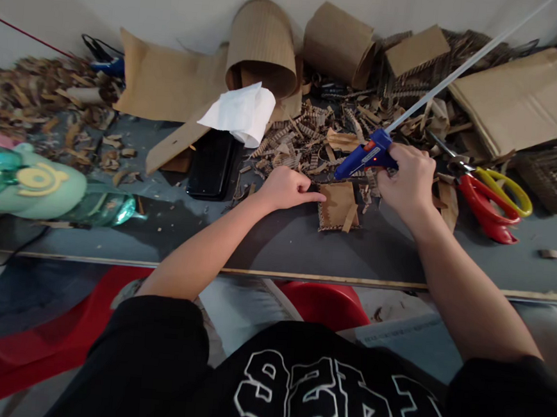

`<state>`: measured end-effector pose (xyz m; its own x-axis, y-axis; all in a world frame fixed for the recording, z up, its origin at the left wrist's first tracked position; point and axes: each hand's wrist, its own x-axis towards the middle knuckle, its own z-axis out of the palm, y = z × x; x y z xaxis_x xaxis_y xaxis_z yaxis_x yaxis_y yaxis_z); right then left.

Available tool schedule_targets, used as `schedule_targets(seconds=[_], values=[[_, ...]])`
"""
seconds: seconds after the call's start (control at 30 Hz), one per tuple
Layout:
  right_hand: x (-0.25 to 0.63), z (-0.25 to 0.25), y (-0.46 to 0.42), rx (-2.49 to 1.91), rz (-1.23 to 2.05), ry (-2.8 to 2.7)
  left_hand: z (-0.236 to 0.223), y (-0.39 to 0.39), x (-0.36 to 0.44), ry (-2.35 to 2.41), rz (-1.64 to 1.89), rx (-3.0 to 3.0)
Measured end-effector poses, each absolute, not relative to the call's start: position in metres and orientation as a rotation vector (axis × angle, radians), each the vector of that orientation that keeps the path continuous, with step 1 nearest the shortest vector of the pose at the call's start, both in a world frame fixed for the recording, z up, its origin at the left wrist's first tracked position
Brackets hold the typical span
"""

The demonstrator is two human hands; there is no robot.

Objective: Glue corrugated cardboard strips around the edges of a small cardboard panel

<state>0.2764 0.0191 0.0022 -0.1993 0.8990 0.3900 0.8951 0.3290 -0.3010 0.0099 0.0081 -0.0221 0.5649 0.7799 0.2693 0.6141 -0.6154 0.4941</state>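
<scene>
My right hand (410,180) is wrapped round the grip of a blue hot glue gun (367,156), which has a small red light showing. A long translucent glue stick (463,67) sticks out of its back end. The gun's nozzle points left, just above a small square piece of cardboard (335,203). With fingers curled, my left hand (287,188) pinches that piece at its upper left edge. Along the square's border runs a ridged corrugated edging, and a narrow cardboard strip (350,218) lies on its right side.
Scissors (494,200) with red and yellow handles lie at right. Cardboard scraps (303,133) are heaped behind my hands, near cardboard rolls (263,40). A black phone (210,164), white tissue (242,112) and green bottle (49,184) are to the left. Cardboard sheets (528,96) lie at back right.
</scene>
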Motion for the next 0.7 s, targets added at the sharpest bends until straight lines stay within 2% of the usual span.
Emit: schedule_targets(seconds=[0.7], values=[[0.281,0.018,0.019,-1.677,-0.074,-2.089,-0.025,0.010,0.010,1.158,0.620,2.476]])
